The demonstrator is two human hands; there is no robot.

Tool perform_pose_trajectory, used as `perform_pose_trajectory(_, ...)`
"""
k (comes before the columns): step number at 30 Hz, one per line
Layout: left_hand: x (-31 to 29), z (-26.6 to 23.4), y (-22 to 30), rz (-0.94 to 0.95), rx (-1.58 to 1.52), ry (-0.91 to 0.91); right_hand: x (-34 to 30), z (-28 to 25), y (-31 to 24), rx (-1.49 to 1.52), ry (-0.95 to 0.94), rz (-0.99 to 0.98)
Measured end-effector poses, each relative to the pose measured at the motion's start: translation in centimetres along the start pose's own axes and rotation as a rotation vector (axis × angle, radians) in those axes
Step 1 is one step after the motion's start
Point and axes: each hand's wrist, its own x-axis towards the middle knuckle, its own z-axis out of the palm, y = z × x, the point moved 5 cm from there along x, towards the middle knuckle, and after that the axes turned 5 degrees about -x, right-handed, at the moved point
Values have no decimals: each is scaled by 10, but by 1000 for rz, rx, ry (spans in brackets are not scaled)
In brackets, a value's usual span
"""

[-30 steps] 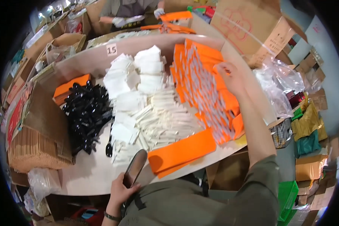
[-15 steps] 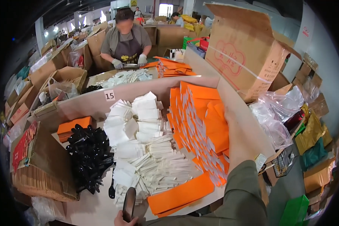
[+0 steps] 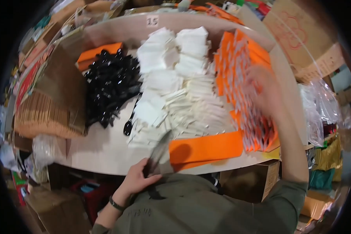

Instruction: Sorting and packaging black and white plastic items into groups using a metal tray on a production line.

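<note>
In my left hand [image 3: 138, 177], near the front edge of the table, is a dark, long, narrow object [image 3: 160, 148] with a rounded end, blurred by motion. Just right of it lies a flat orange paper sleeve stack [image 3: 206, 148]. My right hand [image 3: 263, 87] is over the tall, fanned rows of orange sleeves [image 3: 238, 70] at the right; its fingers are smeared, so any grip is hidden. White folded paper packets [image 3: 183, 89] fill the middle. Left of them is a heap of glossy black plastic spoons [image 3: 111, 85], with one loose spoon [image 3: 128, 126] beside it.
A cardboard box [image 3: 62, 93] stands at the table's left, and an orange stack [image 3: 99, 54] lies behind the spoons. A low partition [image 3: 121, 27] rims the back. Beyond the right side are a large carton [image 3: 296, 35] and clear plastic bags [image 3: 319, 105].
The view has tipped downward, so the person opposite is mostly out of it. My right hand has come into view over the orange rows. The left still holds the dark object, now tilted right.
</note>
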Motion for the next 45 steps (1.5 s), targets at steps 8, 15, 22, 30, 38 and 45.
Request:
perform_pose_trajectory(8, 27, 48, 39, 450, 188, -282, -104, 172, -168, 242, -435, -478)
perform_pose_trajectory(15, 61, -41, 15, 105, 339, 330, -100, 163, -178, 151, -535, 129)
perform_pose_trajectory(22, 36, -34, 10, 378, 475, 399, -101, 192, -183, 174, -629, 383)
perform_pose_trajectory(30, 7, -37, 19, 338, 812, 37, -107, 205, -204, 430, -486, 385)
perform_pose_trajectory(38, 16, -61, 23, 507, 655, 377, -8, 196, -82, 157, -69, 128)
perform_pose_trajectory(45, 5, -110, -11, 306, 534, 632, -13, 185, -72, 113, -137, 153)
